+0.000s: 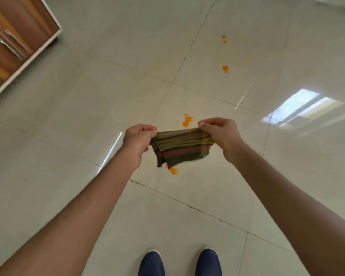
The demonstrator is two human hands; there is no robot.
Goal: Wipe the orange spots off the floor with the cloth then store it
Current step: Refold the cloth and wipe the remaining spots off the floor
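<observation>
A striped olive, yellow and red cloth (pixel 181 148) hangs stretched between my two hands, high above the glossy tiled floor (pixel 108 96). My left hand (pixel 137 142) pinches its left top corner and my right hand (pixel 221 136) pinches the right one. Orange spots mark the floor: one (pixel 187 121) just beyond the cloth's top edge, one (pixel 173 171) showing under its lower edge, one (pixel 225 69) farther off, and two small ones (pixel 224 39) farthest away. The cloth hides part of the floor beneath it.
A wooden cabinet (pixel 18 46) with metal handles and a white frame stands at the far left. My two blue shoes (pixel 179 263) are at the bottom edge. A window's reflection (pixel 301 108) shines on the tiles at right.
</observation>
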